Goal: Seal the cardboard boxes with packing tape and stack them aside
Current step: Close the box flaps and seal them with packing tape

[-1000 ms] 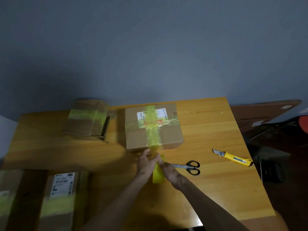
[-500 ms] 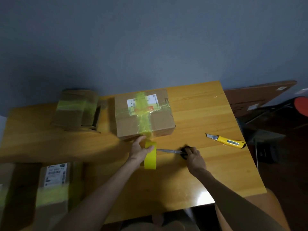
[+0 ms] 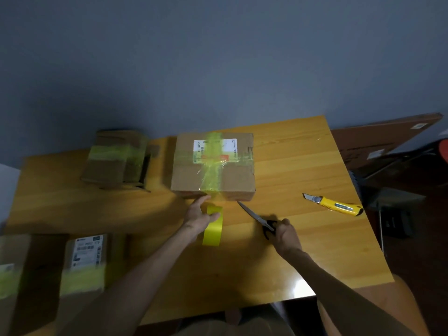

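Left hand (image 3: 198, 215), forefinger extended to the taped cardboard box (image 3: 213, 166) on the table (image 3: 291, 166), has its grip round the yellow tape roll (image 3: 213, 226) just before it; right hand (image 3: 286, 235) grip clasps the scissors (image 3: 254, 215), blades angled toward the box.

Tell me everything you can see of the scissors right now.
The scissors have slim silvery metal blades and black handles. The right hand grips the handles. The blades look closed and point up-left toward the near edge of the taped cardboard box, with the tip just short of it. Whether they rest on the wooden table or hover above it is unclear.
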